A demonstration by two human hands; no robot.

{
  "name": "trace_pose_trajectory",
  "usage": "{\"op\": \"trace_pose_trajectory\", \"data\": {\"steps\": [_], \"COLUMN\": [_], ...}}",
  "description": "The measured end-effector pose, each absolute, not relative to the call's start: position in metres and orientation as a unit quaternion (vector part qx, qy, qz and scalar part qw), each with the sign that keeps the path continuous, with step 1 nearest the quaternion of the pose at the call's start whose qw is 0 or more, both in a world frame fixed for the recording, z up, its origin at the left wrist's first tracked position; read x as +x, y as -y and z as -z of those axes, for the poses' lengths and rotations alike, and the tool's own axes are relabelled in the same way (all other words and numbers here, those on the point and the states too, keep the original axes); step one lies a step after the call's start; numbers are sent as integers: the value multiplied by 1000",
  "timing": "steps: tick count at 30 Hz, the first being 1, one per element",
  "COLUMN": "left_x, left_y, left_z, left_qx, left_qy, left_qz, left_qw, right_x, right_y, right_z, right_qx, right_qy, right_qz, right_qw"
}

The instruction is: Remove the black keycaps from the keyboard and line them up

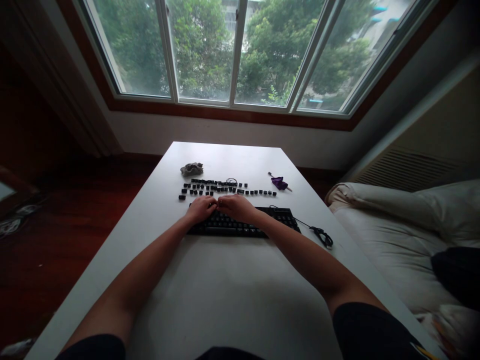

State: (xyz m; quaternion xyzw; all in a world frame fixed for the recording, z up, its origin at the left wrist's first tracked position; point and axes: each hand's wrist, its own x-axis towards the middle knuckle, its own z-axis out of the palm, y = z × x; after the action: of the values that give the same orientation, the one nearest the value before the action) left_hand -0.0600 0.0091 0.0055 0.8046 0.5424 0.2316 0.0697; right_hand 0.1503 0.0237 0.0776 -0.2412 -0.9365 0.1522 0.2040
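Observation:
A black keyboard point(232, 227) lies flat on the white table in front of me. Over its upper left part, my left hand point(202, 207) is closed, fingers curled towards the back edge. Beside it, almost touching, my right hand point(236, 206) is closed too, with its fingertips pinched together. Whatever the fingers hold is too small or hidden to make out. Loose black keycaps point(225, 189) stand in rows just behind the keyboard, and one wider keycap point(182, 197) sits left of them.
A crumpled grey cloth point(191, 169) lies at the table's back left. At the back right are a purple cloth point(279, 183) and a thin stick-like tool point(270, 174). The keyboard's coiled cable point(322, 236) rests near the right edge of the table point(225, 290). A pale sofa point(390, 240) stands to the right.

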Motion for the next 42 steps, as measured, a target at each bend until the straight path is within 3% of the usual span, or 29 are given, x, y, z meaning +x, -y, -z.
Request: {"op": "trace_pose_trajectory", "data": {"steps": [17, 26, 32, 42], "left_x": [-59, -59, -56, -50], "left_y": [-8, -8, -2, 5], "left_z": [-7, -6, -15, -24], "left_qx": [798, 796, 800, 834], "left_qy": [-545, -551, -518, -450], "left_qz": [-241, -232, -285, -288], "left_qw": [87, 93, 103, 139], "right_x": [175, 183, 185, 187], "right_y": [-1, -11, -12, -8], "right_z": [-36, -12, -11, -8], "right_qx": [-371, -405, -402, -398], "right_qy": [826, 674, 633, 665], "right_qz": [-212, -437, -456, -421], "right_qw": [367, 437, 479, 472]}}
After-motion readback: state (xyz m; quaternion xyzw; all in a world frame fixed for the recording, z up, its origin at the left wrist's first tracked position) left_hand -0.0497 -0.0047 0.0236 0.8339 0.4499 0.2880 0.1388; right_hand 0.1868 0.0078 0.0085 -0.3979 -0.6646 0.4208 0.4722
